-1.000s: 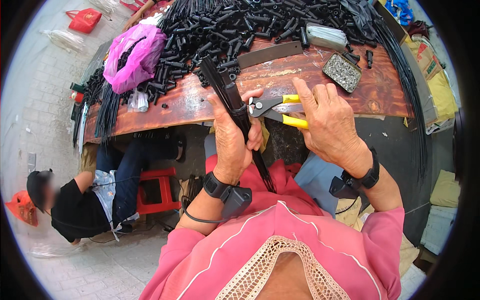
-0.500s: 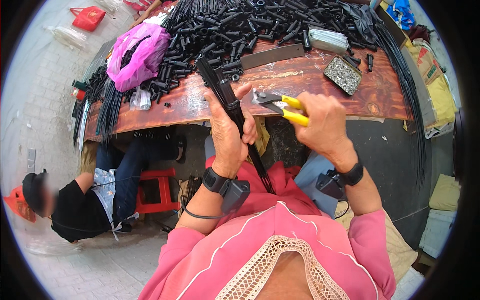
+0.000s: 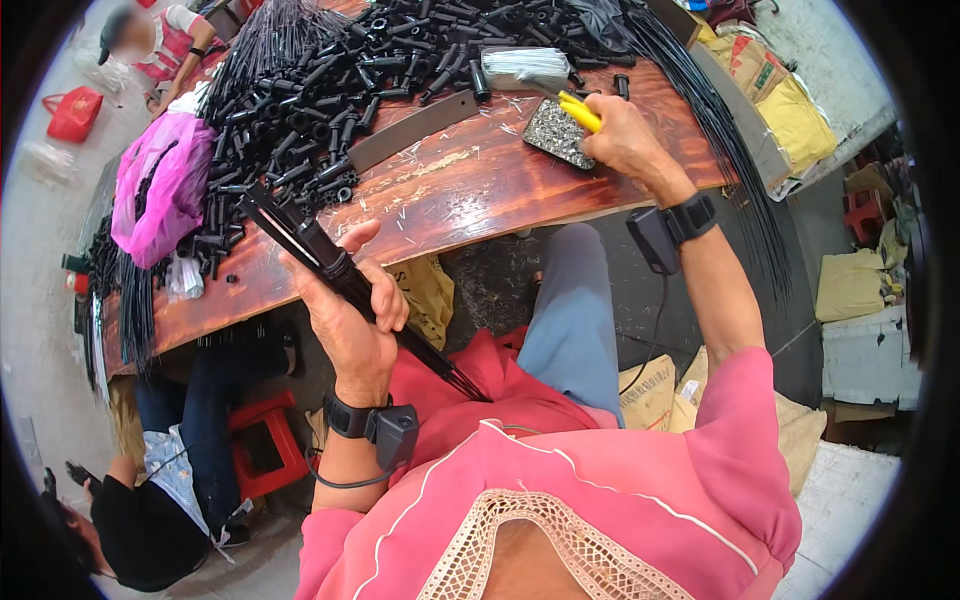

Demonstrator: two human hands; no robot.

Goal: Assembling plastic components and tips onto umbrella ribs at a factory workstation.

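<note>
My left hand (image 3: 350, 325) is closed around a bundle of thin black rods (image 3: 322, 245), which has black plastic tube pieces near its upper end. The bundle slants down to my lap, in front of the table's near edge. Farther right, my right hand (image 3: 632, 140) grips yellow-handled pliers (image 3: 580, 112). Their metal jaws reach over a shallow tin (image 3: 560, 157) of small silver metal bits. Just behind the tin lies a container of thin white sticks (image 3: 525, 64). The fingers of my right hand partly cover the handles.
Black plastic tubes (image 3: 330, 110) are heaped across the reddish wooden table (image 3: 430, 190). A flat metal bar (image 3: 412, 132) and a pink plastic bag (image 3: 165, 190) lie there. Long black rods (image 3: 720, 130) overhang the right side. A person sits near a red stool (image 3: 270, 445); another is far left.
My right hand has carried the pliers away from the bundle to the tin. The view has turned right, and my left hand still holds the rods.
</note>
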